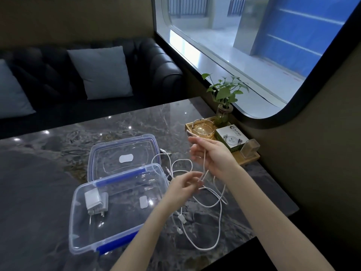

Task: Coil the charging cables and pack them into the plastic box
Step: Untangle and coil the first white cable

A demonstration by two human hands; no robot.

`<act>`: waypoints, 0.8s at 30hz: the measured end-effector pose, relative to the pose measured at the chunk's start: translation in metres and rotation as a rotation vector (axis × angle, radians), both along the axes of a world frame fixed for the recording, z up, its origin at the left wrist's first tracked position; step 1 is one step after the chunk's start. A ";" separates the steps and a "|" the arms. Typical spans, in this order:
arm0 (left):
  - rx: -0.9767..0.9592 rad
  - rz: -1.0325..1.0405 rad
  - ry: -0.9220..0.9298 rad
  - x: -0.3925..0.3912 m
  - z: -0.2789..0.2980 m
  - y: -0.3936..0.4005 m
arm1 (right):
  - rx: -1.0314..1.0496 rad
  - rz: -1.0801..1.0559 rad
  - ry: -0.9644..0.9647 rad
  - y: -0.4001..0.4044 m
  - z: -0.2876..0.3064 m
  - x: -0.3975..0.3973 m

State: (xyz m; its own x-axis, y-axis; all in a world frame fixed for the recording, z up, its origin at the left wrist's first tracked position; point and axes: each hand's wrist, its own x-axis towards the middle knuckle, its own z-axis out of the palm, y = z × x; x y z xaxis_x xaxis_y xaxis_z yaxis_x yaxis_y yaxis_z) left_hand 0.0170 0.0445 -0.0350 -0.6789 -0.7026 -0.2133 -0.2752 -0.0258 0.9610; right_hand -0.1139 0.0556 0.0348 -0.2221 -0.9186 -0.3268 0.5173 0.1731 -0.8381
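Two hands are on one white cable point(204, 169), both raised over the table's right half. The left hand point(185, 185) is nearer, fingers curled and pinching the cable low down, just right of the box. The right hand point(212, 155) is farther and higher, fingers loosely curled with the cable running up across the palm to the fingertips. The rest of that cable hangs down into a loose run on the table point(48, 173), looping toward the near right edge point(203, 248). I can't tell which of the plugs point(182, 219) lying there belongs to it.

The step in hand looks like the start of a coil. To do it well, keep the right hand as the fixed former and feed even loops with the left. Let slack slide through the pinch so the cable doesn't twist. Lift it clear of the other cables point(175, 165) first, because they cross behind it and will snag.

The open plastic box point(121, 241) sits near the table's left-centre with only a white charger point(94, 201) inside. No cables are packed yet. Its lid point(125, 153) lies just beyond it, touching or overlapping the far rim.

At the far right edge is a wooden tray point(252, 160) with a potted plant point(224, 102), well clear.
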 end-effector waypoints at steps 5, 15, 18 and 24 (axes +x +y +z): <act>-0.253 0.109 -0.119 0.001 -0.002 -0.003 | 0.011 0.061 0.190 -0.003 0.009 -0.014; -0.136 -0.243 -0.137 -0.005 0.044 0.011 | 0.071 0.051 0.283 -0.004 -0.006 -0.008; -0.073 -0.276 -0.008 -0.006 0.060 0.016 | 0.133 -0.071 0.765 -0.004 -0.012 -0.008; 0.351 -0.040 0.545 0.001 0.091 0.005 | 0.023 -0.014 0.424 -0.002 -0.026 0.011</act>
State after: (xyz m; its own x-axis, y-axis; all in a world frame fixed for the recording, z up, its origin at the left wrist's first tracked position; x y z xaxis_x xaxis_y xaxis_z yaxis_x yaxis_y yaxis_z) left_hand 0.0184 0.0494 0.0559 -0.7789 -0.6257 -0.0429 0.2427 -0.3639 0.8993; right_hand -0.1032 0.0541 0.0087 -0.3534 -0.9081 -0.2248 0.1304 0.1901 -0.9731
